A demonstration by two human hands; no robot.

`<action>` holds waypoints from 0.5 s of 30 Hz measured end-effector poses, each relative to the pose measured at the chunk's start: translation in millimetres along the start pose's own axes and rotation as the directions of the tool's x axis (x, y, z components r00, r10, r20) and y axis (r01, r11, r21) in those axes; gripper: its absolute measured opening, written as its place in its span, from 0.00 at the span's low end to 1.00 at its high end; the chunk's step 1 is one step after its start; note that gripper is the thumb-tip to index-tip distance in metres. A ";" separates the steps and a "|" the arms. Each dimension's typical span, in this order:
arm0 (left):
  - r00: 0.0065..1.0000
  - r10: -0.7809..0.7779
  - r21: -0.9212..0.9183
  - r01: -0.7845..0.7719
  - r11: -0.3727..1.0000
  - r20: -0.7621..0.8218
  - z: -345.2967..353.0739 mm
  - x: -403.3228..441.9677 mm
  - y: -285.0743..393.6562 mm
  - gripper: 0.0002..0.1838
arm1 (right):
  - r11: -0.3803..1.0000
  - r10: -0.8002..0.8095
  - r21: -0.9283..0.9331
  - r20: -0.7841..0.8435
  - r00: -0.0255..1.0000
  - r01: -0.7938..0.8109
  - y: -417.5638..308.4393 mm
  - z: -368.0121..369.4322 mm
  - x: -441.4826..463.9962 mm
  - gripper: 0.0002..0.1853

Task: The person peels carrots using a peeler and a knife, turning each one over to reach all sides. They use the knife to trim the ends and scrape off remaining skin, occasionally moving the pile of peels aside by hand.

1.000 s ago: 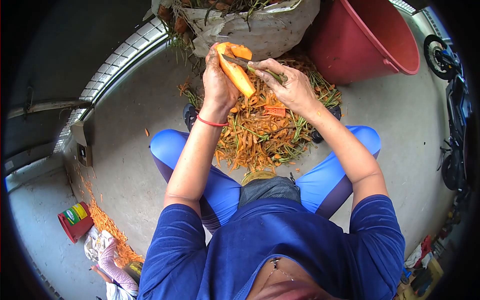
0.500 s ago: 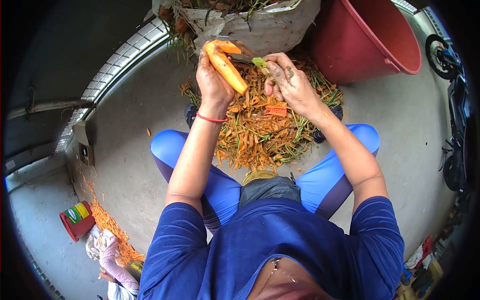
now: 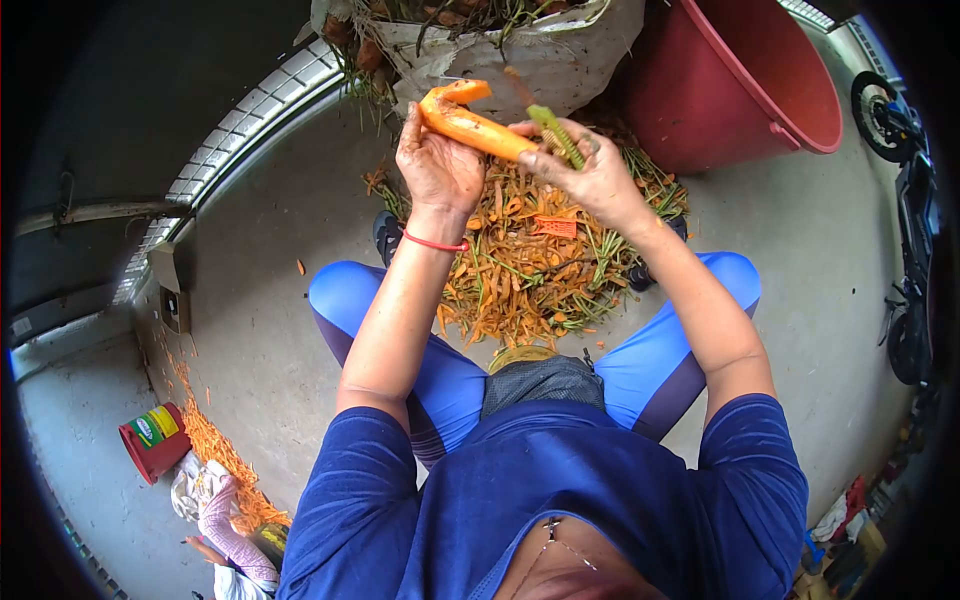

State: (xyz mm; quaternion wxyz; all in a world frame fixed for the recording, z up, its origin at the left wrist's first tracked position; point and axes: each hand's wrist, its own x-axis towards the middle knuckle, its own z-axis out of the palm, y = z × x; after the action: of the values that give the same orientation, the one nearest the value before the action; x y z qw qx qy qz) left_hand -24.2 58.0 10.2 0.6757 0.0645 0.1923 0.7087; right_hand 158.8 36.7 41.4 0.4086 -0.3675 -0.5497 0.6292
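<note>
A peeled orange carrot with a forked, bent end lies across the fingers of my left hand, whose palm faces up. In my right hand is a green-handled peeler; its ribbed handle slants up to a blurred, brownish blade. My right thumb meets the narrow tip of the carrot, so both hands touch it. Below the hands, a heap of peelings mixed with green stems covers the floor between my feet. An orange mesh-like piece lies on that heap.
A white sack with unpeeled roots and stems stands ahead. To its right is a large red tub. At lower left are another person's sleeve, a tipped red bucket and orange pieces. A motorbike stands far right.
The carrot has swung toward level, its tip moving right and up to my right hand. My left palm has opened out more. The peeler has turned, showing more of its green handle.
</note>
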 end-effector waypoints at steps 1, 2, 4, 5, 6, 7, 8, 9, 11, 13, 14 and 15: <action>1.000 -0.003 -0.012 0.003 1.000 -0.006 5.6 -2.4 1.0 0.19 | 0.970 -0.102 -0.223 -0.025 0.994 0.094 -1.8 -8.0 2.4 0.19; 0.999 -0.038 0.001 0.038 0.999 0.004 8.3 -3.7 4.3 0.20 | 0.965 -0.115 -0.241 -0.050 0.992 0.100 -1.4 -16.7 6.2 0.19; 0.990 -0.136 0.110 0.132 0.985 0.024 6.7 -7.1 7.6 0.21 | 0.941 -0.211 -0.295 -0.121 0.970 0.168 -1.5 -31.2 14.5 0.17; 0.982 -0.186 0.164 0.178 0.970 0.031 6.6 -9.4 7.2 0.22 | 0.931 -0.143 -0.354 -0.118 0.983 0.093 -9.8 -40.9 15.7 0.16; 0.978 -0.205 0.218 0.194 0.956 0.028 13.2 -13.3 2.7 0.28 | 0.939 -0.143 -0.331 -0.131 0.981 0.093 -10.3 -47.1 18.9 0.16; 0.948 -0.314 0.192 0.299 0.935 0.053 18.1 -16.8 2.1 0.30 | 0.938 -0.169 -0.323 -0.120 0.978 0.122 -10.2 -52.1 22.4 0.15; 0.904 -0.419 0.169 0.402 0.900 0.081 22.2 -20.0 1.9 0.31 | 0.937 -0.194 -0.315 -0.109 0.975 0.151 -10.2 -57.0 26.0 0.15; 0.849 -0.516 0.148 0.500 0.853 0.110 24.0 -21.7 1.9 0.33 | 0.935 -0.219 -0.307 -0.098 0.971 0.180 -10.1 -61.9 29.4 0.14; 0.664 -0.686 -0.020 0.723 0.691 0.299 -6.8 -3.8 -1.7 0.38 | 0.945 -0.244 -0.229 -0.012 0.970 0.235 -14.6 -63.1 32.0 0.14; 0.534 -0.734 -0.027 0.816 0.578 0.420 -1.0 -5.6 -4.4 0.40 | 0.948 -0.267 -0.152 0.108 0.958 0.281 -16.1 -61.4 33.2 0.15; 0.592 -0.740 -0.001 0.781 0.624 0.319 2.7 -8.4 -6.4 0.45 | 0.942 -0.275 -0.156 0.141 0.951 0.296 -19.0 -60.9 32.9 0.16; 0.673 -0.704 0.083 0.707 0.703 0.228 10.5 -12.1 -7.7 0.46 | 0.937 -0.281 -0.164 0.173 0.944 0.309 -21.1 -60.4 32.2 0.18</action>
State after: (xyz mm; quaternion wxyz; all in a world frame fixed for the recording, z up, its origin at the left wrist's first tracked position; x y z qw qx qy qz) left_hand -12.4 48.1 19.1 0.9151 0.0670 0.1141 0.3809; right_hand 203.4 91.2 54.3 0.4203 -0.2702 -0.6844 0.5310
